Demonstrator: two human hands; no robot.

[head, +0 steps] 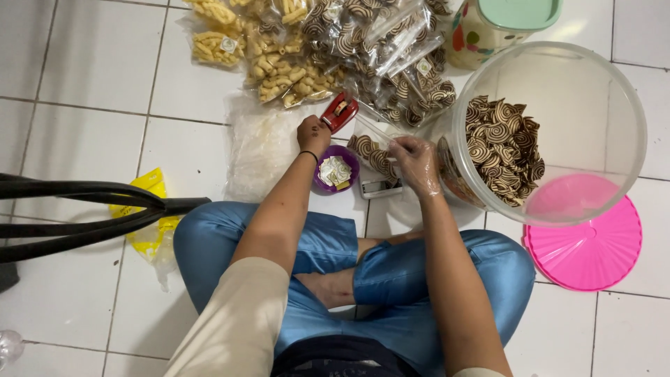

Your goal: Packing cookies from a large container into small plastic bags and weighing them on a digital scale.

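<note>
White tiles; stapler (340, 112) touches left grip (313, 134), bag (373, 155) in right grip (413, 159).

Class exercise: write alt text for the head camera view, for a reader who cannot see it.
Seated cross-legged on white floor tiles, a person holds a red stapler in the left hand and a clear snack bag in the gloved right hand, beside a big clear tub of striped chips.
</note>
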